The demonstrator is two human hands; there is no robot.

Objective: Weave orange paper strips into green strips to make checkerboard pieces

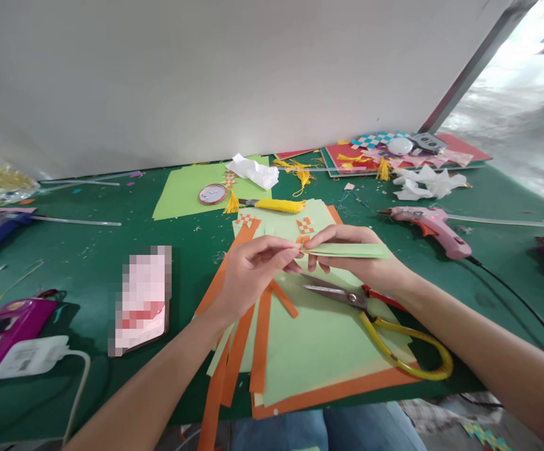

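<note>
Green strip in both hands, above sheets on desk: pinching L end w/ thumb & fingers of L hand, gripping it w/ R hand too, fingertips v. close. Nr R hand: scissors, on sheets, partly hidden by R arm. Nr L hand: orange strips. Beyond hands: yellow cutter. Off to R: pink glue gun. To L: phone.

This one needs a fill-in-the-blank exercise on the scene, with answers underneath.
The paper strip held in midair is pale ____.
The scissors have handles coloured yellow and ____.
In this view, the pink glue gun lies to the ____ of the scissors.
Of the scissors and the craft knife, the one nearer the wall is the ____.

Missing words: green; red; right; craft knife.
</note>
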